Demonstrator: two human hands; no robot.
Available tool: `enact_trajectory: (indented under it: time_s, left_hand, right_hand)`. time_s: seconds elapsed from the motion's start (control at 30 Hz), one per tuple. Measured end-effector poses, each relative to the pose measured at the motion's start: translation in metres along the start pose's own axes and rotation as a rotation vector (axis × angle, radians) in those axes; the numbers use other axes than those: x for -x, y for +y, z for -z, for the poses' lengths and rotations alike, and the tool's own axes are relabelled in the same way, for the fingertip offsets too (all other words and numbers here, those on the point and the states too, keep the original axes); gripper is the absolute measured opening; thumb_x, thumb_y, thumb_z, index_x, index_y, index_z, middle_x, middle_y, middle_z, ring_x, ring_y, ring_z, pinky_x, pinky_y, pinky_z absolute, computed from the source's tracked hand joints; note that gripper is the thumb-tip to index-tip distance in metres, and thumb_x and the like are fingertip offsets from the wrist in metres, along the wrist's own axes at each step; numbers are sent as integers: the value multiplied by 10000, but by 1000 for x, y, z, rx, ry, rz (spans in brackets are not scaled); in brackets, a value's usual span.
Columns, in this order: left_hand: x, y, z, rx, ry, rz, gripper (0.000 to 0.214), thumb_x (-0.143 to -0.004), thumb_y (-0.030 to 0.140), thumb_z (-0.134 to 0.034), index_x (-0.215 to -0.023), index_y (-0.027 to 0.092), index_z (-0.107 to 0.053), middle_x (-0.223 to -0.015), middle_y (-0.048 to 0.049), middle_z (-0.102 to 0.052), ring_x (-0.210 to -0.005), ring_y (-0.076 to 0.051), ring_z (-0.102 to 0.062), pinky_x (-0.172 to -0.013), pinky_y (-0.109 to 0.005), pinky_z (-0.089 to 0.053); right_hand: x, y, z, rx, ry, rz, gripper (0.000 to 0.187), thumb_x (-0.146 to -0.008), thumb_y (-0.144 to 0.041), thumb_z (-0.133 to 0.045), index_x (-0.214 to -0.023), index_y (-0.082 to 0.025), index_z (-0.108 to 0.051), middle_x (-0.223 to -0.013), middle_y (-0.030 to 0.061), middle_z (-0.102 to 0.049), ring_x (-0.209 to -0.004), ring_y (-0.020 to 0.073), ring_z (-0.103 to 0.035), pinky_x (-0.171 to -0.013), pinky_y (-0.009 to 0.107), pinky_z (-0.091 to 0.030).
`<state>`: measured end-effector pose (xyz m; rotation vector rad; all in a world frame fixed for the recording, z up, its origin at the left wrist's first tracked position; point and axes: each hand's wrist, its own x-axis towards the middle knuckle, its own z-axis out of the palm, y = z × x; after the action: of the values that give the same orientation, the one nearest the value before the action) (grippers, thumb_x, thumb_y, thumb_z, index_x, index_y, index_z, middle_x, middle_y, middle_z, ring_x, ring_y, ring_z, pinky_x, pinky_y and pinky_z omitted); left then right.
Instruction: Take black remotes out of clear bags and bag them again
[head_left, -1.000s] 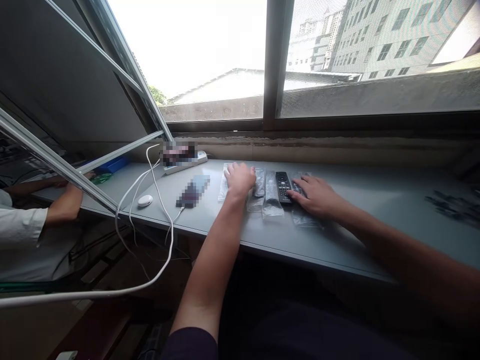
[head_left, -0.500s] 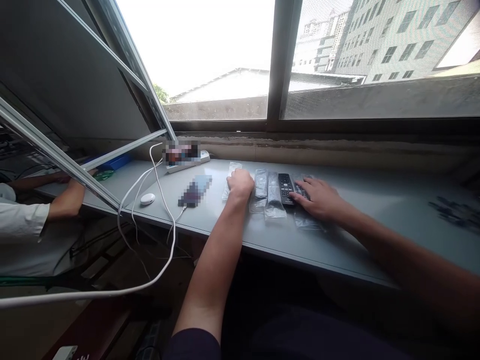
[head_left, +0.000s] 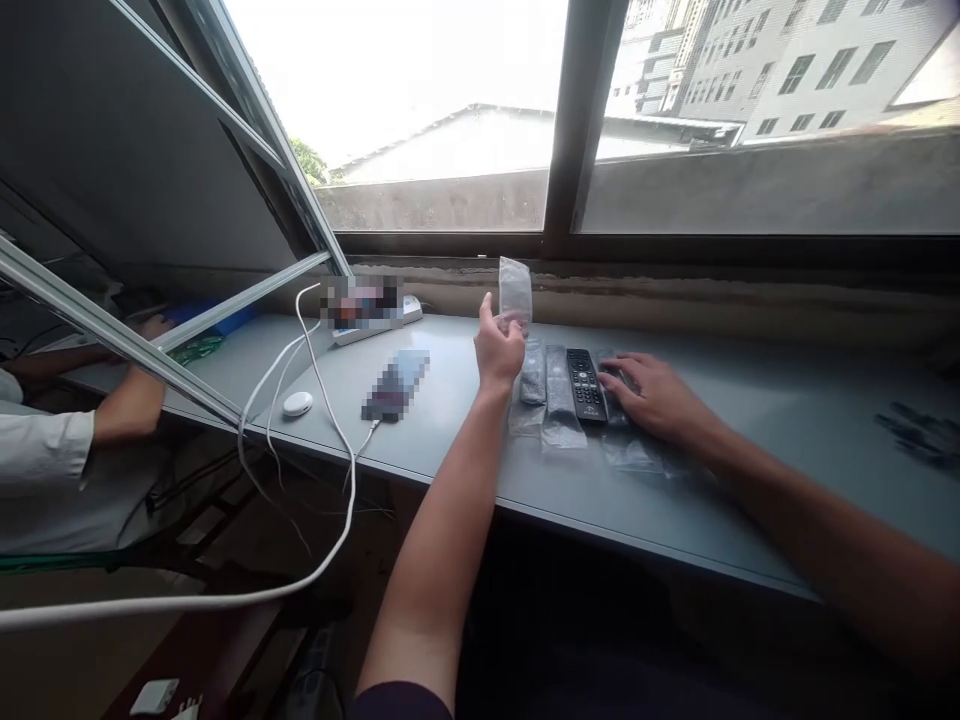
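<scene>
My left hand (head_left: 500,352) is closed on a clear plastic bag (head_left: 515,290), holding it upright above the desk; whether anything is inside I cannot make out. Below and to the right, two bagged dark items, a bagged item (head_left: 532,372) and another bagged item (head_left: 559,395), lie side by side. An unwrapped black remote control (head_left: 586,385) is beside them. My right hand (head_left: 651,392) rests with its fingers apart on a further plastic bag (head_left: 628,452), just right of the remote; the hand partly covers what the bag holds.
A blurred-out phone-like object (head_left: 396,385) on a cable, a round white device (head_left: 298,404) and a white power strip (head_left: 409,312) occupy the left side. A metal frame (head_left: 247,298) and white cable (head_left: 351,500) cross there. Another person's arm (head_left: 131,410) is beyond. Dark items (head_left: 919,432) lie far right.
My left hand has risen from the desk and moved slightly right, lifting the plastic bag upright. My right hand stays by the remote. The view has shifted a little.
</scene>
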<state>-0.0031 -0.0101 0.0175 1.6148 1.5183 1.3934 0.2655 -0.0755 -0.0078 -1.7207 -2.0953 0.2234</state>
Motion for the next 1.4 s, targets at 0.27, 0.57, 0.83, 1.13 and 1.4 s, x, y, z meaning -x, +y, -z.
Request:
enact_trajectory:
  time_s: [0.27, 0.57, 0.83, 1.13, 1.4]
  left_hand:
    - [15, 14, -4, -149, -53, -168, 627, -1135, 172, -528, -1754, 261, -486, -1475, -69, -807, -1411, -262, -690, -1199, -435, -573]
    - [24, 18, -11, -167, -114, -274, 589, -1105, 119, -494, -1665, 266, -603, -1414, -68, -820, -1333, -249, -729, -1254, -418, -528]
    - [18, 24, -14, 316, -68, -65, 491, -1118, 248, -570, -1604, 227, -642, -1335, -95, -844, -1263, -240, -794, -1186, -417, -593]
    - [26, 38, -28, 1190, -245, 192, 207, -1100, 254, -689, -1273, 216, -796, -1253, -74, -861, -1395, -294, -763, -1240, -464, -556]
    - [22, 29, -24, 1260, -210, 291, 260, -1068, 199, -710, -1324, 200, -756, -1407, -111, -830, -1496, -280, -696, -1238, -428, -534]
  right_hand:
    - [8, 1, -2, -13, -5, 19, 636, -1139, -622, -436, -1547, -237, -735, -1660, 194, -636, -1583, 414, -558, -1327, 607, -423]
    - [0, 4, -4, -50, 8, 34, 607, -1131, -596, -451, -1517, -238, -755, -1642, 192, -651, -1559, 389, -592, -1342, 574, -419]
    - [-1, -3, 8, -146, 115, 47, 696, -1097, -660, -554, -1535, -148, -728, -1708, 260, -559, -1638, 446, -502, -1380, 603, -366]
    - [9, -54, 30, -761, -6, 75, 786, -876, -751, -918, -1517, -328, -749, -1618, 113, -716, -1518, 460, -646, -1263, 645, -538]
    - [8, -72, 50, -842, 77, 22, 417, -869, -675, -963, -980, -277, -904, -980, 77, -879, -933, 318, -830, -983, 548, -699]
